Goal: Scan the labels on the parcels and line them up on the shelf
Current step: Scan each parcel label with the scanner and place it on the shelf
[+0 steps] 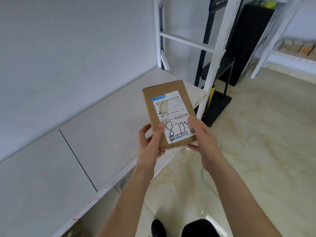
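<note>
I hold a flat brown cardboard parcel [168, 106] in both hands, above the front edge of the white shelf board [95, 127]. Its white shipping label faces up, with a barcode and the handwritten number 8732. My left hand [150, 142] grips the near left corner, thumb on top and fingers underneath. My right hand [201, 139] grips the near right edge, thumb lying over the label's corner. No scanner is in view.
The shelf's white upright post [213, 65] stands just right of the parcel. Behind it are a black cabinet [242, 40] and a black stand with a yellow part [213, 106]. Another white rack with cardboard boxes [297, 47] stands at the far right. The floor is glossy tile.
</note>
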